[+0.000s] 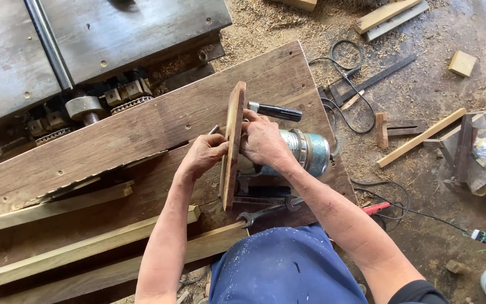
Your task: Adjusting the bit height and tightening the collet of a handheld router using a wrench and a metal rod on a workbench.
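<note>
A thin wooden board (233, 141) stands on edge on the brown workbench (142, 129), fixed against a silver-blue power router (309, 151) that lies on its side with a black handle (277, 111). My left hand (203, 155) presses on the board's left face; a small metal piece shows by its fingers. My right hand (262, 141) grips the board's right side and the router body. An open-ended spanner (268, 211) lies on the bench just below the router.
A grey metal machine table (85, 39) with a bar and chain drive is at the upper left. Long pale timber strips (85, 247) lie along the bench's near side. Sawdust, offcuts, a black cable (344, 90), a red-handled tool (376, 208) litter the floor at right.
</note>
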